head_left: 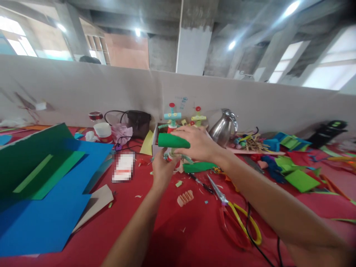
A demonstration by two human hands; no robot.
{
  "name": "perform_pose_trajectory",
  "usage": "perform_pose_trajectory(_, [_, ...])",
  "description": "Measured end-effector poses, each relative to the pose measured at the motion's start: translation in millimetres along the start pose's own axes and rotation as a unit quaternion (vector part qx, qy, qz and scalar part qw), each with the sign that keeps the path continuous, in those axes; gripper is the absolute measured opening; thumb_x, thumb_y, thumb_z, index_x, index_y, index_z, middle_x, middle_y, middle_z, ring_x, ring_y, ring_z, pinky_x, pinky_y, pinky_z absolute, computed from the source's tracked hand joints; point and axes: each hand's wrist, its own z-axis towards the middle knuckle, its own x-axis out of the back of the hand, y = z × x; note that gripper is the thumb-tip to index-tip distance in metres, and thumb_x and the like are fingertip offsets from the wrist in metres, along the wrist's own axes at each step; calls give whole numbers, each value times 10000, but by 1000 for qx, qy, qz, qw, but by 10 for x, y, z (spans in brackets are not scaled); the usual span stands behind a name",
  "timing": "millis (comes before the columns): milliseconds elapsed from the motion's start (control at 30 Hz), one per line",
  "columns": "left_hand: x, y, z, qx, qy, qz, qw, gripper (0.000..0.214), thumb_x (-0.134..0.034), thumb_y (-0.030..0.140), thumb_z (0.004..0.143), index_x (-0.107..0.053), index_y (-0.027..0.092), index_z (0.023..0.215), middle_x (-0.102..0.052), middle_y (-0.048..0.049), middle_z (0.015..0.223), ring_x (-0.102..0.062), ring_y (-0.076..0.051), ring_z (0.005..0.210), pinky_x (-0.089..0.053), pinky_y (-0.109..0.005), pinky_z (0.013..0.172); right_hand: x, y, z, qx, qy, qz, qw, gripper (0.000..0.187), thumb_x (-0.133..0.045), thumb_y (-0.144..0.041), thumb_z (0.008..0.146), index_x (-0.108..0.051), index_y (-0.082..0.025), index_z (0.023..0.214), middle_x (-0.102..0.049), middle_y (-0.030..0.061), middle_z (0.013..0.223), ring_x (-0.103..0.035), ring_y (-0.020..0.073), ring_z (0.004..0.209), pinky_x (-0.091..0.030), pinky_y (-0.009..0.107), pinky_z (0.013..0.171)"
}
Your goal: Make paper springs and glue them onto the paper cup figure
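My right hand (198, 142) reaches in from the right, its thumb and fingers closed on a curved piece of green paper (174, 141). Just below, my left hand (163, 168) is closed round a small paper figure with springy folded arms (188, 159); the hands and the green paper hide most of it. Behind them stand a paper figure with a light blue head (172, 116) and another with a yellow-green head (198, 118). Another green paper piece (198, 167) lies beneath my right wrist. Nearer me rests a pleated peach paper strip (185, 198).
Scissors (222, 198) with red and yellow handles lie beside a black pen (204, 184). Blue card sheets (63, 218) cover the left side. A steel jug (222, 129) stands behind my right hand. Green paper scraps (302, 181) lie right; a dark bag (139, 124) sits behind.
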Motion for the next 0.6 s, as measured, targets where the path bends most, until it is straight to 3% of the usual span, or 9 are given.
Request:
perform_pose_trajectory(100, [-52,14,161,16,-23,39,999,570,-781,389,640,-665,185,1160,-650,-6,626,-587,-167,513,-434,-275,558,-77,94,131,14,-61,5,998,560,-714,-291,817,-558,-242,1352,-583,95,1378,-517,294,1281,-371,522,1070])
perform_pose_trajectory(300, [-89,-150,286,-29,-29,89,995,259,-697,290,677,-746,211,919,-686,-37,655,-642,-200,636,-412,-263,577,-167,335,208,1,-90,58,994,539,-693,-228,809,-585,-292,1334,-631,55,1325,-578,289,1222,-426,504,1055])
perform_pose_trajectory(467, [-84,-235,280,-35,-26,73,996,226,-726,392,651,-738,185,740,-655,-34,588,-601,-188,573,-368,-257,514,-287,396,167,17,-122,127,984,546,-682,-197,800,-596,-338,1320,-643,19,1308,-588,295,1209,-451,502,1048])
perform_pose_trajectory(600, [-97,-281,277,-28,-16,41,999,283,-747,433,627,-736,168,727,-652,-24,579,-593,-181,571,-380,-251,507,-350,391,143,24,-156,125,980,531,-655,-194,821,-587,-351,1324,-622,9,1336,-564,295,1240,-431,521,1065])
